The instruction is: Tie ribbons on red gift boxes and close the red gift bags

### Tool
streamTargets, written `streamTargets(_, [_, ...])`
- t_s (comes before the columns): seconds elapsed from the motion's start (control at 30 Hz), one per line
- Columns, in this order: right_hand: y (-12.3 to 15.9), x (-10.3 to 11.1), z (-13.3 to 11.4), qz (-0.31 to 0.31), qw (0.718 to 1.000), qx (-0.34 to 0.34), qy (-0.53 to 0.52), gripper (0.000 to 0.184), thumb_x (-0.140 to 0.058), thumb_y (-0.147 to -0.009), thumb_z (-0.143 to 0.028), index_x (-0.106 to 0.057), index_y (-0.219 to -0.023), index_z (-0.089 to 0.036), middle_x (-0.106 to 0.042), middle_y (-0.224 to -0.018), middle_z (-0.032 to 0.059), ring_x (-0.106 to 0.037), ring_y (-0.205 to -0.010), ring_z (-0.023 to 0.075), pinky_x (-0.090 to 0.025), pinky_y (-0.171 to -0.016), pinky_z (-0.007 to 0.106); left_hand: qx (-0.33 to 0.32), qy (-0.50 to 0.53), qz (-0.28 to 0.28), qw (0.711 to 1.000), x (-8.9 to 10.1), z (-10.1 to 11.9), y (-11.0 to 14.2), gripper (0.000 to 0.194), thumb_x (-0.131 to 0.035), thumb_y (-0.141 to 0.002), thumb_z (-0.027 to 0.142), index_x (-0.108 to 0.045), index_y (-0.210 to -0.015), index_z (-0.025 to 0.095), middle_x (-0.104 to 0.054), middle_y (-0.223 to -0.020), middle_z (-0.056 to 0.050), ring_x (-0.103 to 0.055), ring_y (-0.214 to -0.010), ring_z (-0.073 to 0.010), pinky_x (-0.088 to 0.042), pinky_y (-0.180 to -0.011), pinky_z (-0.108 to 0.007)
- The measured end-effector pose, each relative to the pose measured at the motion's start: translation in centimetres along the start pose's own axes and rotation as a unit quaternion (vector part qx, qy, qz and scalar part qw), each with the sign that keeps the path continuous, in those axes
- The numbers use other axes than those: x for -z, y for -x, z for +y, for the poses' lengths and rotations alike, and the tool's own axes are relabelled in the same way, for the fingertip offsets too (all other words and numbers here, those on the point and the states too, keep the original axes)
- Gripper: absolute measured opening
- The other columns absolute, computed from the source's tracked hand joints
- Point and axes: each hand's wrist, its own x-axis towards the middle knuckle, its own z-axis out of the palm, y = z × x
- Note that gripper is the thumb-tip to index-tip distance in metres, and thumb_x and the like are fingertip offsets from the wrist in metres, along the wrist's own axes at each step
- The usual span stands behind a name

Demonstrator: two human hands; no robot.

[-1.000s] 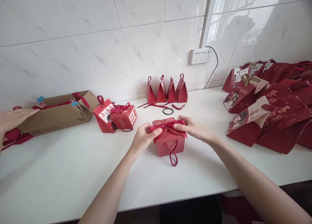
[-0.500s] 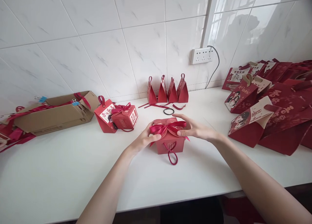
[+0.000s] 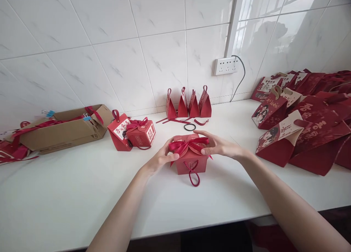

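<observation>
A small red gift box [image 3: 191, 161] with a red ribbon bow [image 3: 183, 146] on top and a cord loop hanging at its front stands on the white counter [image 3: 82, 197]. My left hand [image 3: 159, 159] grips the box's left side, thumb against the bow. My right hand [image 3: 219, 146] cups the box's right top, fingers curved over the lid.
A finished red box and tagged bag [image 3: 131, 133] sit to the left, beside a cardboard carton [image 3: 63, 129] with ribbons. Several small red pouches [image 3: 189, 104] and a black hair band [image 3: 189, 127] lie behind. A heap of red paper bags [image 3: 301, 124] fills the right. A wall socket [image 3: 225, 65] is above.
My fingers have left the bow's loops and settled on the box's sides. Another person's hand at the far left by the carton has gone out of view.
</observation>
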Motion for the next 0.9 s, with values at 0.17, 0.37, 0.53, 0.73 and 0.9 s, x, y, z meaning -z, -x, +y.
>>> streamTargets(0.17, [-0.01,0.05,0.09,-0.002,1.000,-0.004,0.000,0.091,-0.074,-0.071,-0.043,-0.023,-0.143,-0.024,-0.055,-0.120,0.0097,-0.054,-0.095,0.0212,-0.045,-0.075,0.032,0.003,-0.004,0.009,1.000,0.10,-0.03,0.06,0.075,-0.071,-0.074,0.037,-0.034,-0.138,0.026,-0.043,-0.141,-0.009,-0.034,-0.132,-0.0312,-0.029,-0.108,-0.045])
streamTargets(0.37, [-0.12,0.03,0.05,-0.011,1.000,-0.008,0.004,0.095,-0.074,-0.071,-0.047,-0.019,-0.144,-0.022,-0.055,-0.119,0.0112,-0.054,-0.092,0.0202,-0.045,-0.071,0.030,0.002,-0.002,0.001,1.000,0.33,-0.26,-0.05,0.076,-0.071,-0.073,0.038,-0.033,-0.138,0.027,-0.043,-0.141,-0.009,-0.038,-0.130,-0.0308,-0.029,-0.108,-0.046])
streamTargets(0.53, [-0.01,0.32,0.25,-0.032,0.999,-0.004,0.005,0.100,-0.075,-0.070,-0.048,-0.014,-0.146,-0.022,-0.053,-0.120,0.0123,-0.055,-0.093,0.0206,-0.047,-0.071,0.031,0.002,-0.013,-0.005,1.000,0.49,-0.29,-0.21,0.078,-0.071,-0.072,0.043,-0.033,-0.138,0.026,-0.043,-0.139,-0.010,-0.037,-0.130,-0.0304,-0.029,-0.108,-0.045])
streamTargets(0.73, [0.00,0.52,0.50,-0.045,0.999,0.011,0.024,0.109,-0.078,-0.067,-0.044,-0.009,-0.147,-0.020,-0.054,-0.118,0.0124,-0.047,-0.117,0.0272,-0.044,-0.092,0.040,0.004,-0.039,-0.015,0.999,0.80,-0.02,-0.19,0.084,-0.074,-0.067,0.047,-0.033,-0.137,0.025,-0.043,-0.139,-0.010,-0.036,-0.131,-0.0301,-0.031,-0.106,-0.043])
streamTargets(0.9, [-0.03,0.41,0.50,-0.047,0.999,0.004,0.017,0.112,-0.079,-0.065,-0.046,-0.008,-0.147,-0.019,-0.051,-0.125,0.0150,-0.046,-0.119,0.0303,-0.045,-0.093,0.043,-0.001,-0.025,-0.043,0.999,0.86,-0.04,-0.21,0.086,-0.076,-0.065,0.050,-0.035,-0.136,0.026,-0.042,-0.140,-0.012,-0.034,-0.132,-0.0324,-0.036,-0.101,-0.043])
